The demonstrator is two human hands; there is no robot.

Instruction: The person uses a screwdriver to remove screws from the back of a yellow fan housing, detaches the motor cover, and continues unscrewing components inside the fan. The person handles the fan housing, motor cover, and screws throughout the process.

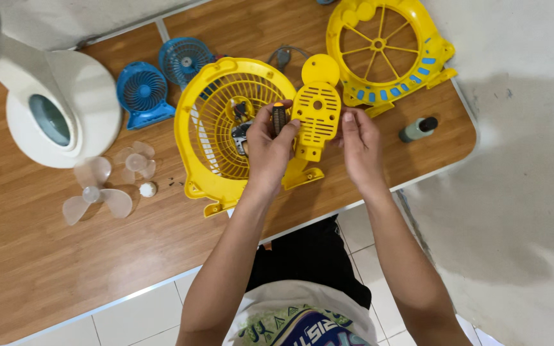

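Both forearms rise from the table's near edge. Left hand (269,142) pinches a small dark ribbed tool (279,118); right hand (358,142) grips the yellow perforated plastic motor cover (315,118), held above the yellow round fan grille (226,128). Keeping the cover steady would likely help. Tool tip and fastener are hidden.
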